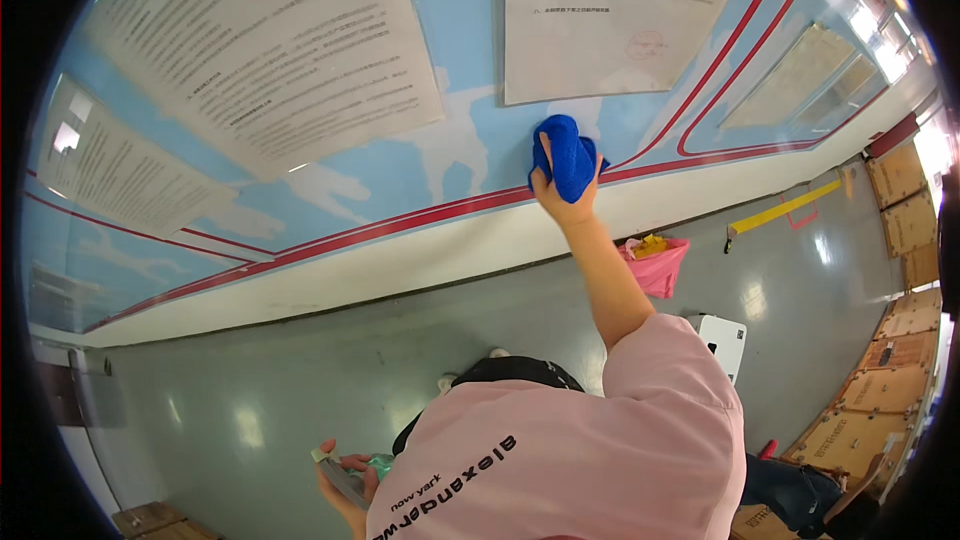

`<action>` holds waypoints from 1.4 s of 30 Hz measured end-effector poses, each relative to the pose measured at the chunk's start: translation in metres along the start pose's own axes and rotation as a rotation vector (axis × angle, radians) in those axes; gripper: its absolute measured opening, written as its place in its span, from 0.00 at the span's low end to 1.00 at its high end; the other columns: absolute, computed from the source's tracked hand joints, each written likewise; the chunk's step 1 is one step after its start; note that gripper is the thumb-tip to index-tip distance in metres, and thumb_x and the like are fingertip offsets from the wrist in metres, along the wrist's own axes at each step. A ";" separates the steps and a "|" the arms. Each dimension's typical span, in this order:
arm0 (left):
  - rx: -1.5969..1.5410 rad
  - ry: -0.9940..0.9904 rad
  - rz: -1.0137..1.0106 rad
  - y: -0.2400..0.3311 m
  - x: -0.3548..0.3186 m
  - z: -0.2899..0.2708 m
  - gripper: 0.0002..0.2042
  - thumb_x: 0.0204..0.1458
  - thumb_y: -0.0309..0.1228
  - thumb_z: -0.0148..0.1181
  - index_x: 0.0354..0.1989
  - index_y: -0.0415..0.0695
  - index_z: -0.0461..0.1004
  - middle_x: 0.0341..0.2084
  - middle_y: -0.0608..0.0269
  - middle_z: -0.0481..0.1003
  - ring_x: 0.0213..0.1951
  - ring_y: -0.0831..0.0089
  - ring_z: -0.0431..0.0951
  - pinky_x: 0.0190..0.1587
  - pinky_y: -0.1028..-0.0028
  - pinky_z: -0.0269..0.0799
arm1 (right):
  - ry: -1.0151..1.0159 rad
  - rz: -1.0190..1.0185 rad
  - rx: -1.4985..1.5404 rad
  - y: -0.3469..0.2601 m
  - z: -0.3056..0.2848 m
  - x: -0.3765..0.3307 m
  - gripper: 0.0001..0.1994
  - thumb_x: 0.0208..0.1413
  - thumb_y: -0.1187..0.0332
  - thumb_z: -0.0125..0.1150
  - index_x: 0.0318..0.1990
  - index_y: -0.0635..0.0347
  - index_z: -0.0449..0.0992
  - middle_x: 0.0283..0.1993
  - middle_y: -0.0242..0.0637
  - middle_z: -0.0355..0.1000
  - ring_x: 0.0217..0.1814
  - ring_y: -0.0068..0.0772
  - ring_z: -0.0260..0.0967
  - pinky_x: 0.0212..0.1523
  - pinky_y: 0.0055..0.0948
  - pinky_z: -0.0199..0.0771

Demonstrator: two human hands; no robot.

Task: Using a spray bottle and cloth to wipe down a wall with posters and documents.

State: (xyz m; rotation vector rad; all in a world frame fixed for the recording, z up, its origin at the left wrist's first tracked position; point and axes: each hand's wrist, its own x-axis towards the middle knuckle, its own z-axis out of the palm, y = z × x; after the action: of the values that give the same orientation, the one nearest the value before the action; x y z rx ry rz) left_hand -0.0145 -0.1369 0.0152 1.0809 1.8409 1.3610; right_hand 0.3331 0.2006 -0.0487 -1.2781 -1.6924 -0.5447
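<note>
Right hand (568, 198): my fingers are closed round a crumpled royal-blue cloth (570, 158), held at the glossy light-blue wall board (480, 140). A dark-red stripe (470, 204) passes behind this grip; a white printed paper sheet (600, 40) sits just above it, and a pink plastic bag (658, 268) below and right. Left hand (352, 488), well below and left: fingers curled round a grey, pale-tipped object (340, 476), kind unclear.
</note>
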 end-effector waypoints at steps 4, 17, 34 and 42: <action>0.032 -0.055 -0.006 0.000 -0.001 0.001 0.30 0.37 0.25 0.61 0.53 0.38 0.58 0.20 0.65 0.67 0.30 0.70 0.71 0.40 0.70 0.67 | -0.025 0.168 0.067 -0.041 0.021 -0.043 0.29 0.35 0.75 0.55 0.53 0.56 0.68 0.54 0.44 0.62 0.45 0.50 0.63 0.48 0.43 0.60; 0.028 -0.046 -0.024 -0.006 -0.008 -0.008 0.29 0.35 0.23 0.59 0.51 0.35 0.59 0.19 0.65 0.68 0.29 0.71 0.73 0.38 0.71 0.68 | 0.531 0.875 0.331 0.079 -0.066 0.026 0.23 0.56 0.60 0.47 0.53 0.70 0.59 0.52 0.54 0.61 0.54 0.49 0.58 0.57 0.37 0.53; -0.017 -0.022 -0.135 -0.027 -0.017 -0.019 0.28 0.37 0.22 0.61 0.51 0.38 0.60 0.19 0.65 0.69 0.30 0.71 0.73 0.38 0.72 0.68 | 0.262 1.454 0.524 0.014 0.101 -0.111 0.23 0.60 0.57 0.38 0.58 0.62 0.54 0.58 0.48 0.56 0.57 0.44 0.58 0.55 0.36 0.58; -0.029 0.116 -0.089 -0.066 -0.024 -0.004 0.27 0.37 0.23 0.59 0.50 0.39 0.61 0.18 0.66 0.69 0.29 0.71 0.75 0.36 0.72 0.69 | -0.213 1.844 1.511 -0.073 0.143 -0.082 0.10 0.54 0.63 0.42 0.36 0.54 0.70 0.36 0.38 0.70 0.36 0.40 0.67 0.35 0.42 0.70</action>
State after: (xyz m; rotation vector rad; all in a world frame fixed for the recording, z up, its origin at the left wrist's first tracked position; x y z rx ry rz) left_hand -0.0228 -0.1689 -0.0469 0.9112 1.9216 1.4202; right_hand 0.2127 0.2436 -0.1760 -1.0104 -0.1094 1.6274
